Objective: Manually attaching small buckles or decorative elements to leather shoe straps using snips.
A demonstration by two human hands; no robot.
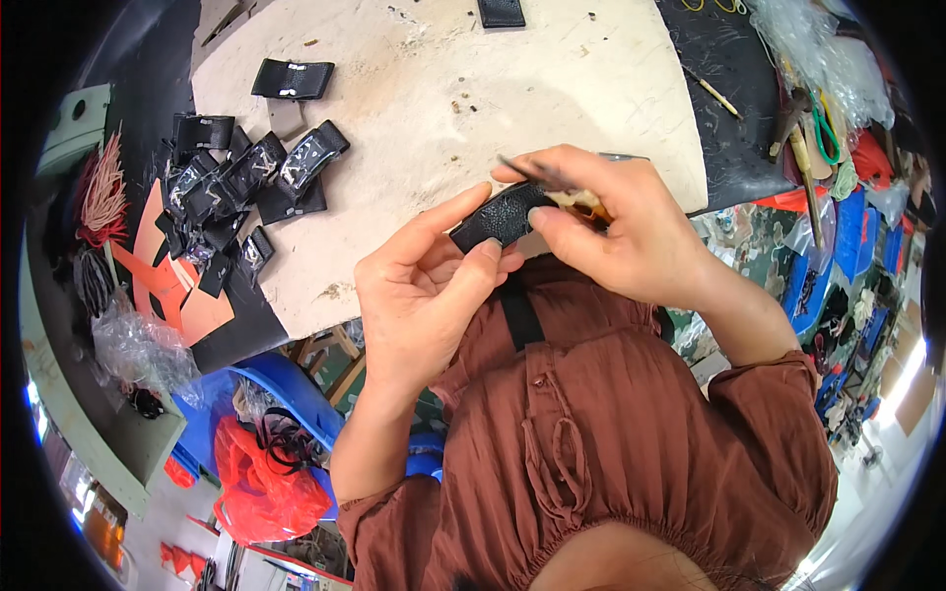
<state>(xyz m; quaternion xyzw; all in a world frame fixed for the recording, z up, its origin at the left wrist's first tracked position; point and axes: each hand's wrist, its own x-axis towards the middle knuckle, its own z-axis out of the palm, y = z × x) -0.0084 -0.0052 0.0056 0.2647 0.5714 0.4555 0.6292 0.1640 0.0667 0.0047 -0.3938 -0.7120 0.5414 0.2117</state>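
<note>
A small black textured leather piece is pinched between the thumb and fingers of my left hand. My right hand is closed round a slim dark pointed tool, its tip blurred above the leather. Something amber-brown, perhaps the tool's handle, shows under the right palm; its exact kind I cannot make out. The right thumb also presses on the leather's right end. To the left, several black leather loops with pale marks lie heaped on the pale board.
Orange sheets and a reddish tassel bundle lie at the left, above a blue bin with a red plastic bag. At right are a hammer, green-handled scissors and clear plastic bags.
</note>
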